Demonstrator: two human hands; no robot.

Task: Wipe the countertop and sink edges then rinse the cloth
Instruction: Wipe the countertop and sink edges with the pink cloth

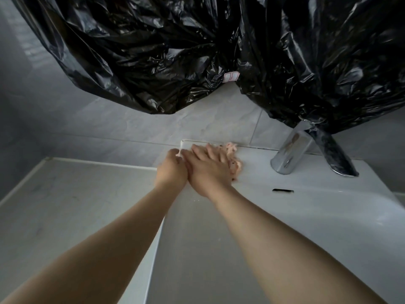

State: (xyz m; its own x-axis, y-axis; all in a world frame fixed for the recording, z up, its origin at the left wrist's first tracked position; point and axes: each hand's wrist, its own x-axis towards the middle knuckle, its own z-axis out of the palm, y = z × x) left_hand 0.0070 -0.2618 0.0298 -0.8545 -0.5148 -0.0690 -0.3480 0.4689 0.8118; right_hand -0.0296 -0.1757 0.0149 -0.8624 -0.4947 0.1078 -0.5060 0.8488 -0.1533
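Two bare forearms, rising from the bottom of the frame and meeting at centre. Right hand (208, 170) flat, fingers spread, pressing the pink cloth (233, 161) onto the back corner of the sink edge (252, 172), just left of the chrome tap (291, 153); held open-palmed, probably to spread pressure across the cloth rather than grip it. Left hand (172, 170) loosely curled, touching the right at the thumb side, resting at the sink's corner beside the grey bench (65, 205) at lower left; whether pinching anything, cannot tell, likely just bracing. Cloth bunched against the wall seam, mostly hidden under the fingers. Black plastic sheeting (175, 51) draped across the upper frame, hanging over the tap's base. Overflow slot (282, 190) dark at right of centre. Wiping apparently under way; rinsing not yet begun.
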